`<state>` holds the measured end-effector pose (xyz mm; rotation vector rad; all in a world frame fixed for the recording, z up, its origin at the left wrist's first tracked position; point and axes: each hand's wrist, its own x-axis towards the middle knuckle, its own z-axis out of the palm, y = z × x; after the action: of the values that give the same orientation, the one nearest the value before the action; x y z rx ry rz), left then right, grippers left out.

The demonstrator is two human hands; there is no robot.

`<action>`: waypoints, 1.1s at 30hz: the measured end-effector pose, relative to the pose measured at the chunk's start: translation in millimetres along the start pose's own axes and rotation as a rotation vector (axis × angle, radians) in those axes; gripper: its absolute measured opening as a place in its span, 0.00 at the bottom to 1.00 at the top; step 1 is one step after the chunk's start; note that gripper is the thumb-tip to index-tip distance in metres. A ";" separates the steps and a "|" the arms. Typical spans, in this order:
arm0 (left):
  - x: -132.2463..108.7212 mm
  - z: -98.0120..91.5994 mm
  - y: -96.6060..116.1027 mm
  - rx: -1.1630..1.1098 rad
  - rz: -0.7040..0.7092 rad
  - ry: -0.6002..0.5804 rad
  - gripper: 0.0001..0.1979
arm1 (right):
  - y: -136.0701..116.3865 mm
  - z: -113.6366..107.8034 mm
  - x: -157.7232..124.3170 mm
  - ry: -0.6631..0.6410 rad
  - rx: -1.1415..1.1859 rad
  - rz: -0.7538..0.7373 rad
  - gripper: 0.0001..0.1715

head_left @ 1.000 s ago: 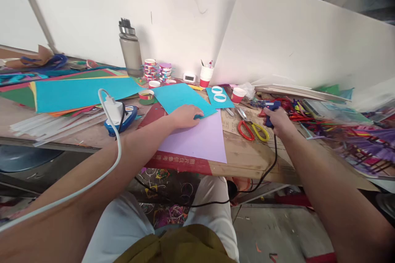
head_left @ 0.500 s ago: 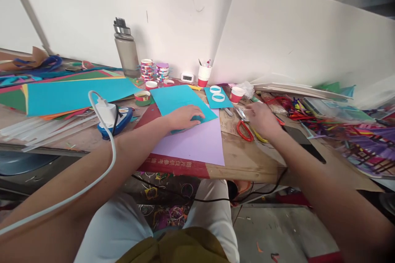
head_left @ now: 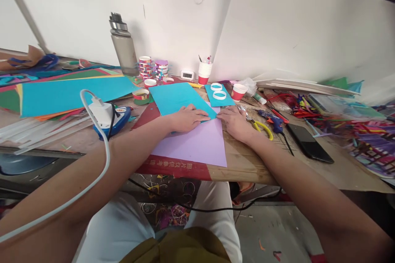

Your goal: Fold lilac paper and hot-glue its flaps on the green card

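- Left hand [head_left: 189, 118] is lying palm down on the blue sheet [head_left: 173, 96], fingers extended and close together, gripping nothing visible.
- Right hand [head_left: 236, 122] is touching the sheet's near right corner with its fingertips; cannot tell if it is pinching the edge.
- Blue sheet is lying under the left hand, stretching out beyond it, partly overlapping the purple sheet [head_left: 194, 148].
- Purple sheet is showing below and between both hands, on the worktop [head_left: 247, 166].
- Yellow-handled tool [head_left: 266, 128] is lying just right of the right hand, partly hidden by it.
- Glue gun [head_left: 274, 122] is resting further right, phone [head_left: 310, 143] beyond that.
- White rings [head_left: 219, 95] are sitting on a small blue card [head_left: 228, 100], just beyond the right hand.
- Red cup [head_left: 237, 93] is standing beside the card, also beyond the right hand.
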<state>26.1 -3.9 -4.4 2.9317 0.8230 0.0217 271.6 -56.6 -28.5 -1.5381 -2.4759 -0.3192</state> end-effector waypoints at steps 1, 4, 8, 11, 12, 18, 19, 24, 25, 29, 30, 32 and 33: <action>0.0 -0.2 0.7 0.000 -0.005 -0.002 0.25 | -2.4 -1.2 0.6 0.012 0.013 0.033 0.26; -0.1 0.4 1.9 -0.015 -0.015 0.003 0.24 | -11.5 -5.6 1.1 0.080 0.042 0.114 0.30; 0.3 1.9 0.8 -0.049 -0.023 0.040 0.24 | -22.1 -8.0 -0.4 0.061 0.046 0.055 0.38; 0.9 2.0 -2.6 -0.086 -0.024 0.094 0.23 | -25.8 -6.9 -0.3 -0.004 0.085 -0.008 0.41; 1.1 1.8 -4.2 -0.093 -0.003 0.109 0.22 | -26.2 -6.5 -0.1 -0.019 0.102 -0.035 0.42; 0.9 -0.1 -10.6 -0.080 0.142 0.137 0.16 | -25.1 -7.9 -0.3 -0.068 0.076 -0.087 0.36; 0.9 -0.1 -10.5 -0.072 0.141 0.137 0.16 | -25.0 -9.1 -0.9 -0.057 0.086 -0.083 0.37; 1.4 1.6 -9.5 -0.069 0.078 0.175 0.16 | -29.4 -16.4 -2.0 0.119 0.149 -0.041 0.40; 1.6 2.3 -10.1 -0.098 0.045 0.186 0.17 | -31.8 -17.1 -1.3 0.121 0.158 -0.059 0.38; 2.9 6.4 -16.5 -0.257 -0.069 0.243 0.22 | -42.8 -15.7 3.8 -0.033 0.213 -0.211 0.31; 3.4 7.5 -18.3 -0.283 -0.082 0.247 0.22 | -44.5 -15.1 4.7 -0.067 0.221 -0.232 0.29; 4.5 9.2 -21.0 -0.322 -0.108 0.240 0.23 | -44.6 -14.9 5.2 -0.083 0.254 -0.228 0.28; 5.0 9.7 -21.7 -0.337 -0.125 0.234 0.23 | -42.8 -15.3 4.7 -0.064 0.286 -0.196 0.28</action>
<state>19.5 16.3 -16.2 2.5870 0.9273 0.4551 232.0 -75.6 -15.7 -1.2143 -2.5902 0.0551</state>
